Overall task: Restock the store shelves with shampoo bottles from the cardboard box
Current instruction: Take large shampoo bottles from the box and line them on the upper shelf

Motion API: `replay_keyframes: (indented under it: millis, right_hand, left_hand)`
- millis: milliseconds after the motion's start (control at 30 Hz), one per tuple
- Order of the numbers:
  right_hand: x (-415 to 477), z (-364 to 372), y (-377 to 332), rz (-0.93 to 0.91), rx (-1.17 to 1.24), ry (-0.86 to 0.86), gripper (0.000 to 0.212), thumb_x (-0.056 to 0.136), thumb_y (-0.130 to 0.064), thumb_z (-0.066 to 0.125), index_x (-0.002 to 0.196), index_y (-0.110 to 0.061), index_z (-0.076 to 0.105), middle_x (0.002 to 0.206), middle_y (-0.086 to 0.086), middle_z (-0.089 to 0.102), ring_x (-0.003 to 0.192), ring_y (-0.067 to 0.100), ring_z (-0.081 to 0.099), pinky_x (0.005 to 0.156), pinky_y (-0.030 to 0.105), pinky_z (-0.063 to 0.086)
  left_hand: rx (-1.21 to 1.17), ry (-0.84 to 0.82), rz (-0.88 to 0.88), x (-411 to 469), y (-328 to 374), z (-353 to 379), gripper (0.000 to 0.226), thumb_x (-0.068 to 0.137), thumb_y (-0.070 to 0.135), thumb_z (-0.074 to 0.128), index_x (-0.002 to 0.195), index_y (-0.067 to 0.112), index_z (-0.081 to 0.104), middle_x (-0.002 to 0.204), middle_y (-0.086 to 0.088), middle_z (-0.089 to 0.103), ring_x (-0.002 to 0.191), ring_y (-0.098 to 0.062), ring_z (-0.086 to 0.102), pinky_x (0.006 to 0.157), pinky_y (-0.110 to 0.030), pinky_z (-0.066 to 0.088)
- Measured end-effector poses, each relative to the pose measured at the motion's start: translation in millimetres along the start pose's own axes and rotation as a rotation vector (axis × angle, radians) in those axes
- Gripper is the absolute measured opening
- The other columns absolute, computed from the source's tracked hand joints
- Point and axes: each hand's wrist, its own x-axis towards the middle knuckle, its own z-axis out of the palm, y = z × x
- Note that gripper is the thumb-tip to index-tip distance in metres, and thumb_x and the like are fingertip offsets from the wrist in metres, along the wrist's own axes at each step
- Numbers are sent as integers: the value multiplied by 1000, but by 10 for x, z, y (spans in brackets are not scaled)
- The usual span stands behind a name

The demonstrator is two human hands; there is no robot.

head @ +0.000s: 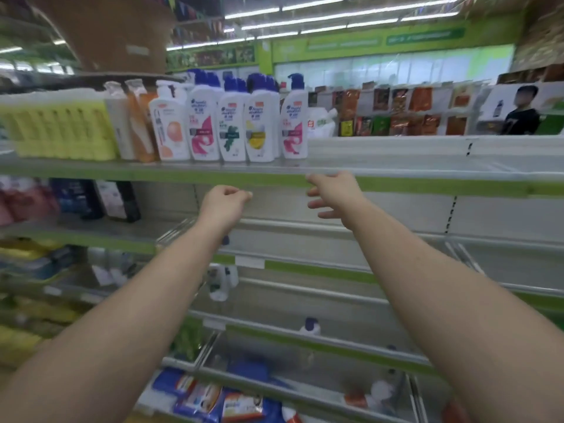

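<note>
Forearms fill the near field from 7 and 5 o'clock, both stretched up toward the shelving. Your left hand [224, 200] sits just left of centre, fingers curled in against the thumb. Nothing shows inside the curl, so it is logged as closed and empty. Your right hand [331, 190], at 1 o'clock of centre, is spread with relaxed fingers. Its index tip is at the green edge strip [427, 186] of the top shelf [412, 169]; touching or just short of it, cannot tell through the blur.

Shampoo bottles [232, 123]: white with blue pump caps, upright at 12 o'clock on that shelf, labels outward, shoulder to shoulder. Judgement: they face forward so shoppers can read them, and they are packed from the left so new stock extends the row rightward. The end bottle [294, 117] stands a little apart from the cluster, just above your right hand. Right of it the shelf runs bare toward 2 o'clock, which is probably the slot to fill.

Neither hand carries a bottle, so the next one has to come from the box. Brown cardboard shape [106, 32] on top of the unit at 11 o'clock, blurred; cannot tell whether it is the supply box.

Yellow bottles [61, 129] at 10 o'clock. One blue-capped bottle [309, 326] sits alone on a lower shelf at 6 o'clock.

Risk: tall pump bottles probably tip if nudged at the shelf edge.
</note>
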Motion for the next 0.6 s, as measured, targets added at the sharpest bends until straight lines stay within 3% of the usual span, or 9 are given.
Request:
replay_keyframes:
  millis: [200,400,533,600]
  right_hand:
    - [-305,321,1024,204,-85,-119,17,95,-35,62,99,-18,61,91,3,68,70,22,66,71,34,49]
    - [-663,722,2055,459,-134,-201,18,94,-34,65,92,-16,60,83,3,68,63,23,65,71,34,48]
    - [-901,1047,2600,563,-140,-279,20,94,-35,66,87,-17,60,84,6,68,65,22,65,68,33,49]
    - [-1020,1228,2932,620,-140,-312,20,93,-33,66,87,-15,62,80,5,67,65,22,63,65,31,48]
  left_hand:
    - [5,40,-168,-492,-935,123,27,89,26,69,109,9,69,108,-10,70,100,-27,63,89,-35,50]
    - [35,44,-379,-1006,-1844,120,16,90,17,68,102,7,70,103,-13,70,99,-28,63,85,-31,45]
    - [96,-25,-507,-1255,-2497,117,21,83,31,69,93,12,71,93,-9,71,96,-30,65,83,-34,49]
    - [113,-59,-564,-1371,-2837,178,22,84,29,70,91,8,70,92,-13,70,96,-33,65,84,-36,49]
